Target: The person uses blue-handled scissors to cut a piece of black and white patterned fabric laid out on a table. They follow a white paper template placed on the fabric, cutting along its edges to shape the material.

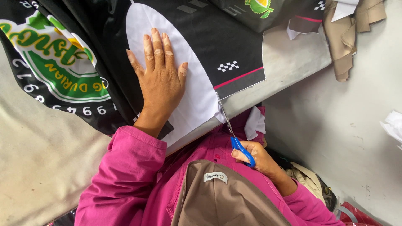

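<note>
My left hand (160, 71) lies flat, fingers spread, on a black printed fabric (217, 37) with a large white oval area (197, 92), spread over the table (289, 62). My right hand (255, 157) grips blue-handled scissors (234, 134) at the table's near edge. The blades point up into the fabric's lower edge, where the white part meets the black panel with a pink stripe. A green, yellow and white round print (54, 62) covers the fabric at the left.
More printed fabric lies at the table's far end (268, 10). Beige cloth (349, 29) hangs off the top right corner. A grey floor (347, 125) lies right of the table, with white scraps (393, 123) and bags (318, 188) on it.
</note>
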